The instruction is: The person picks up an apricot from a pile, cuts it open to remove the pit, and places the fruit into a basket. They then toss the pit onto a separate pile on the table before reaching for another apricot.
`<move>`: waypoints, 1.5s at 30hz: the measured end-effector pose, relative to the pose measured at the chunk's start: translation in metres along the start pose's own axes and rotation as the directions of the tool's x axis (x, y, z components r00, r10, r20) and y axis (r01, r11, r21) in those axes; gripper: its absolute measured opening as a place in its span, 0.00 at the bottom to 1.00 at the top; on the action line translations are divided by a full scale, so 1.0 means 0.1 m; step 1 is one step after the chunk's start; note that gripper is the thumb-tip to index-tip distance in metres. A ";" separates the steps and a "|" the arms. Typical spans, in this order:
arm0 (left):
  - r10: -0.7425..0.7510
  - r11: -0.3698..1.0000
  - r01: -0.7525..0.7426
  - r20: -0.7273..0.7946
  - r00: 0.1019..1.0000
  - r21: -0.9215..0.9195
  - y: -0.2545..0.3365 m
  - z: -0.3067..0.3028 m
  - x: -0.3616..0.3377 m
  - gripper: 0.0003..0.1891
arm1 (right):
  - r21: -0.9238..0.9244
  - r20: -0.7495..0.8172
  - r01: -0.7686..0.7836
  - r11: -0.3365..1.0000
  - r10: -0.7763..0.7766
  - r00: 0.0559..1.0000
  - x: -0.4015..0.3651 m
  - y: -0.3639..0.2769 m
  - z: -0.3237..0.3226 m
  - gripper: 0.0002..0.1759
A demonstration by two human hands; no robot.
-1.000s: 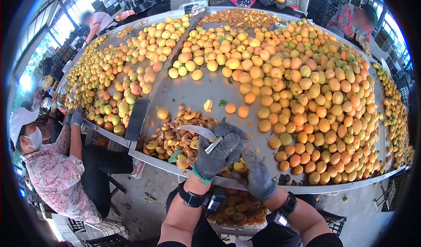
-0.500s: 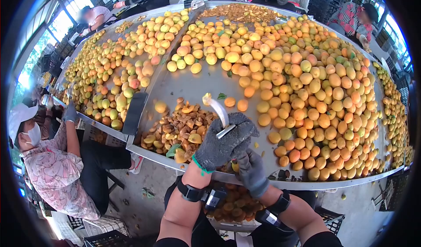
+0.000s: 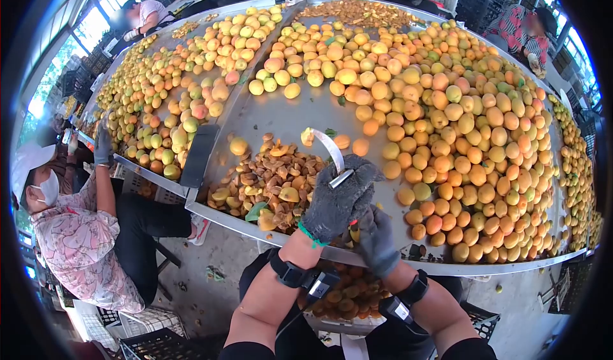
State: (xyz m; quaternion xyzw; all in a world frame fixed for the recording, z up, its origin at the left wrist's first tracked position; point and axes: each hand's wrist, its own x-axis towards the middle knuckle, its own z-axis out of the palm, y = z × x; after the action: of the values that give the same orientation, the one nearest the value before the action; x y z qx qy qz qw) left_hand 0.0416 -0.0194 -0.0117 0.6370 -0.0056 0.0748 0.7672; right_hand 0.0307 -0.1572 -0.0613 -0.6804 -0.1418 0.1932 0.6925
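My left hand [image 3: 340, 200], in a dark grey glove, is closed around a small curved knife [image 3: 329, 146]. Its blade arcs up and to the left, with a yellow scrap of fruit at the tip. My right hand [image 3: 378, 241], also gloved in grey, is just below and right of it, fingers curled; what they hold is hidden. A bit of red shows between the hands. Beside my left hand lies a pile of split apricot pieces and pits [image 3: 274, 178] on the metal table [image 3: 271, 114]. Whole apricots [image 3: 466, 143] spread across the right side.
A raised divider [image 3: 242, 95] separates another heap of apricots [image 3: 153, 98] on the left. A dark block [image 3: 199, 155] sits at the table corner. Below the front edge, a container holds apricot halves [image 3: 348, 290]. A masked co-worker [image 3: 80, 251] sits at left; several others work around the table.
Both hands have shifted slightly right and down in view, the knife still in my left hand. The co-worker at left has raised a gloved hand.
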 end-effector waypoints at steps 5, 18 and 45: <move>-0.069 0.975 0.050 -0.081 0.994 -0.214 0.09 0.19 -0.08 0.08 | -0.177 -0.142 0.203 0.963 -0.229 0.963 0.04 0.17 -0.01 0.24; -0.085 0.905 0.063 -0.035 0.996 -0.420 0.00 0.14 -0.07 0.10 | -0.082 0.048 -0.189 0.979 0.193 0.980 0.00 -0.07 -0.15 0.21; -0.230 0.719 0.094 -0.109 0.967 -0.689 0.00 0.10 0.01 0.10 | 0.045 -0.162 0.130 0.991 -0.121 0.979 0.05 0.03 0.01 0.21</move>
State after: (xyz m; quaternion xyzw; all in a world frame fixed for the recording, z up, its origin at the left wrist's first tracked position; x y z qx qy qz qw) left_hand 0.0431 -0.0289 -0.0101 0.3013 0.0955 0.0592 0.9469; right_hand 0.0342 -0.1539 -0.0641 -0.6638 -0.1234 0.0983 0.7311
